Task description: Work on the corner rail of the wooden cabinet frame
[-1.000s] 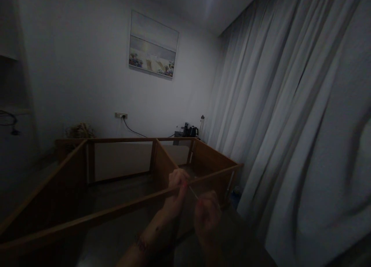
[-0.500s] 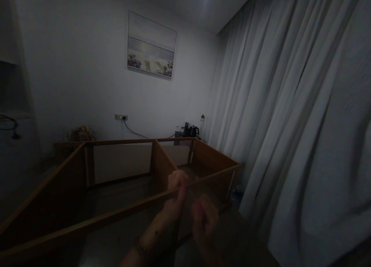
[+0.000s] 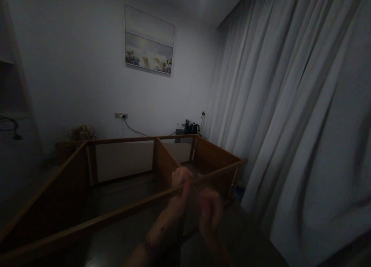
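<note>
A large wooden frame (image 3: pixel 113 214) with side boards and a middle divider (image 3: pixel 167 155) fills the lower half of the head view. My left hand (image 3: pixel 180 182) is closed around its near rail, where the divider meets it, with the thumb on the near side. To the right and slightly lower, my right hand (image 3: pixel 211 209) is curled into a fist just in front of the rail. Motion blurs it. A faint thin line seems to run from its fingers toward the rail, too dim to name.
Grey curtains (image 3: pixel 275 104) hang along the right. Behind the frame, a black kettle (image 3: pixel 194 128) stands on a small dark stand. A wall socket (image 3: pixel 121 115) has a black cord (image 3: pixel 135 131) plugged in. A framed picture (image 3: pixel 149 41) hangs above, and a dried bundle (image 3: pixel 82 132) sits back left.
The view has shifted slightly. My left hand still grips the rail at the divider. My right hand has moved a little to the right and up, still curled.
</note>
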The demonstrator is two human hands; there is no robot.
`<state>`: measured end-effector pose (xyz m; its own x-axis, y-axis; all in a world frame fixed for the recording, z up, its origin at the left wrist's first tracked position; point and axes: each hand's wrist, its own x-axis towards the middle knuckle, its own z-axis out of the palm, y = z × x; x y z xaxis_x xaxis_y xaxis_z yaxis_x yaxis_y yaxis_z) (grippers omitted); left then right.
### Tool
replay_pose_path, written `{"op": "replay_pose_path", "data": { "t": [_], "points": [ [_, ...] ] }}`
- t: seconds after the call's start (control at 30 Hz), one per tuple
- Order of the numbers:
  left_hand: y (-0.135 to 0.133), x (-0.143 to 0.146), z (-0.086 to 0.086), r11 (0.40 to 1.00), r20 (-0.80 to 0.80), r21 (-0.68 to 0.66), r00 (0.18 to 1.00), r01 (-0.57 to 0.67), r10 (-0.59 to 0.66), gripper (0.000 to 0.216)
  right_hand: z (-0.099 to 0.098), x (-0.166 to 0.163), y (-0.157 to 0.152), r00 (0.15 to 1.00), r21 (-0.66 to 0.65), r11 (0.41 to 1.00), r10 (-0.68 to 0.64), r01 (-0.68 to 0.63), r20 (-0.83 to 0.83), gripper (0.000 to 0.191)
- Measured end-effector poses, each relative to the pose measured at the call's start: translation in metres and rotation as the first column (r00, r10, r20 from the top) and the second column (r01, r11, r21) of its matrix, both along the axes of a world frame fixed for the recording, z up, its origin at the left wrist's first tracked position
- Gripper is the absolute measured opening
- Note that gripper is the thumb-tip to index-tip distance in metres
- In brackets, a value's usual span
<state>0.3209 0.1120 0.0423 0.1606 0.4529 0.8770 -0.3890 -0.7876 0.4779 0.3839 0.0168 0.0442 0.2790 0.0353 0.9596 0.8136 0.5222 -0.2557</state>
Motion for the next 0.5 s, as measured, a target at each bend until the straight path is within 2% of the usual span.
{"op": "replay_pose_path", "data": {
  "t": [0.13, 0.27, 0.4, 0.5],
  "points": [
    [-0.005, -0.004, 0.007, 0.999, -0.064, -0.026, 0.998, -0.028, 0.027, 0.052, -0.005, -0.001, 0.002, 0.998, 0.058, 0.997, 0.049, -0.047, -0.049, 0.019],
    [-0.009, -0.005, 0.009, 0.998, -0.057, -0.057, 0.998, -0.025, 0.022, 0.052, -0.011, 0.003, -0.002, 0.992, -0.032, 0.995, 0.092, -0.090, 0.083, 0.033],
    [-0.005, -0.002, 0.004, 0.999, -0.042, -0.032, 0.999, -0.011, 0.010, 0.049, -0.013, 0.007, -0.004, 0.988, -0.098, 0.984, 0.151, -0.147, 0.033, 0.044],
    [-0.002, 0.000, 0.001, 1.000, -0.028, -0.028, 1.000, -0.015, 0.014, 0.050, -0.012, 0.008, -0.002, 0.982, -0.105, 0.977, 0.187, -0.185, 0.010, 0.045]
  ]
}}
